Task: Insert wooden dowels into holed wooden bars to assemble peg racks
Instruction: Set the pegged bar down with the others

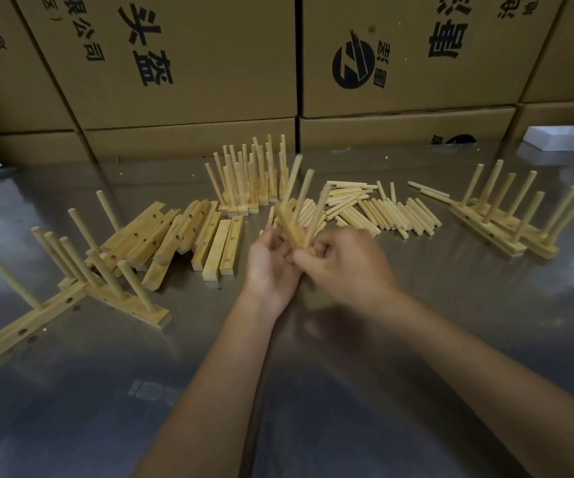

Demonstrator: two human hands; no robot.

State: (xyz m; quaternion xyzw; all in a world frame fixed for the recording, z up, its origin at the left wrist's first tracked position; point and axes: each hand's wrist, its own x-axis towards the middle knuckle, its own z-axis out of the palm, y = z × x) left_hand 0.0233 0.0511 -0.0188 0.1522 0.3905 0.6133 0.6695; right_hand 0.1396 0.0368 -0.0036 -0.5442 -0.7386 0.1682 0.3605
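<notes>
Both hands point(313, 267) grip a dowelled bar point(290, 229) above loose dowels point(382, 212).

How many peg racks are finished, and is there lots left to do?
Done: pegged racks stand at the back, left and right. In hand: the left hand and right hand hold a bar with pegs. Left: empty bars and loose dowels.

Pale yellow-tan wooden dowels point(382, 212) and holed bars point(189, 232) lie across the frame's middle on a grey, reflective metal table point(278, 391). Brown cardboard boxes point(189, 56) with black printed characters and a round black logo fill the top; white blocks point(554, 138) sit at upper right.
</notes>
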